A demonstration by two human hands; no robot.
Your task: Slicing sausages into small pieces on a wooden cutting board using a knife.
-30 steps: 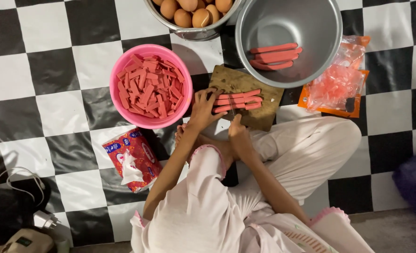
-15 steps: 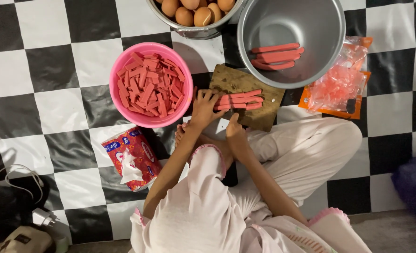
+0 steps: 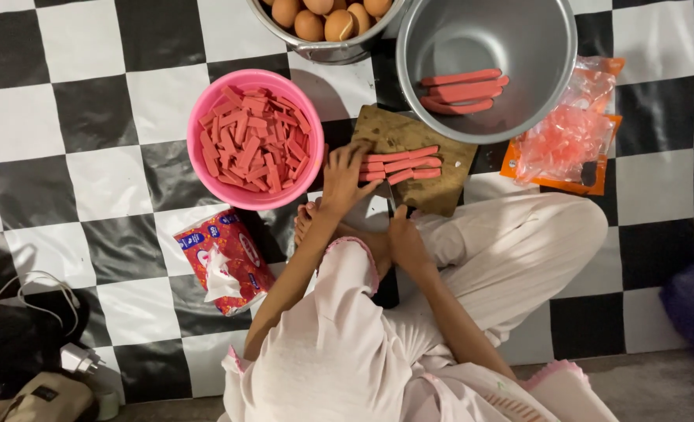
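Note:
I sit on the floor at a wooden cutting board (image 3: 441, 191) with three red sausages (image 3: 403, 165) lying side by side on it. My left hand (image 3: 345, 178) presses down on the left ends of the sausages. My right hand (image 3: 404, 234) is closed on a knife (image 3: 391, 205) at the board's near edge, its blade pointing toward the sausages. A pink bowl (image 3: 247, 82) of cut sausage strips stands left of the board. A steel pot (image 3: 450, 35) behind the board holds three whole sausages (image 3: 462, 88).
A metal bowl of brown eggs (image 3: 323, 17) stands at the back. An open sausage wrapper (image 3: 566, 144) lies right of the board, a red tissue pack (image 3: 223, 258) at the left. Cables and a charger (image 3: 73, 355) sit bottom left on the black-and-white checkered floor.
My right hand has drawn the knife slightly back toward me. The left hand stays on the sausages.

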